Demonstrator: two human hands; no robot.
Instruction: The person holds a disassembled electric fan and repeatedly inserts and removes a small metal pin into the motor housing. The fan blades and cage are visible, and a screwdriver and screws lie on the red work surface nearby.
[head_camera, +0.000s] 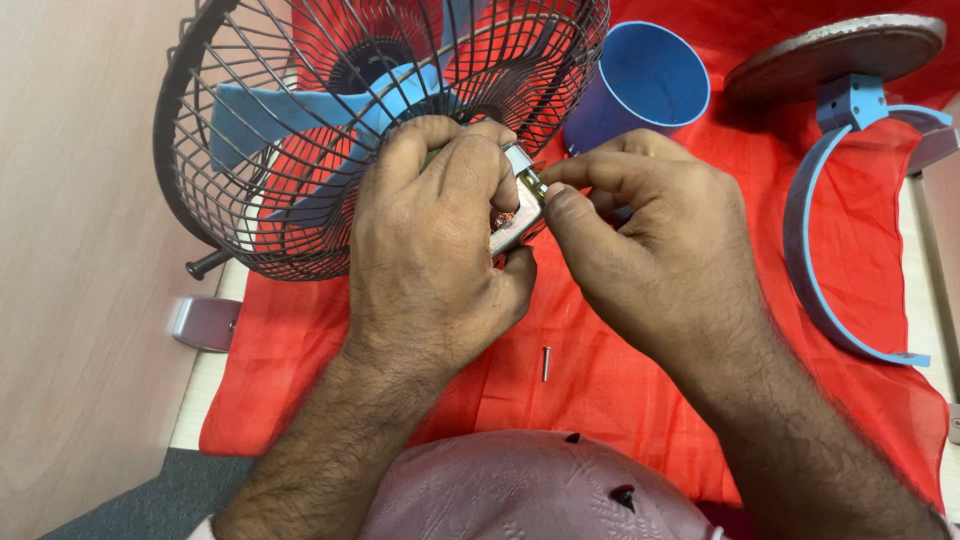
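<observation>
Dead centre, the small silver metal motor housing with copper windings (515, 215) sits clamped in the left hand (430, 240), fingers curled tight round it behind the dark wire fan cage with blue plastic blades (300, 110). The right hand (640, 235) comes in from three o'clock, thumb and forefinger pinched on a tiny fitting at the housing's edge: a fastening step by the look of it, calling for a steady twist. A loose steel screw (546, 362) lies at six o'clock on the red cloth (620, 400), a blue plastic cup-shaped cover (645, 85) at one o'clock.
</observation>
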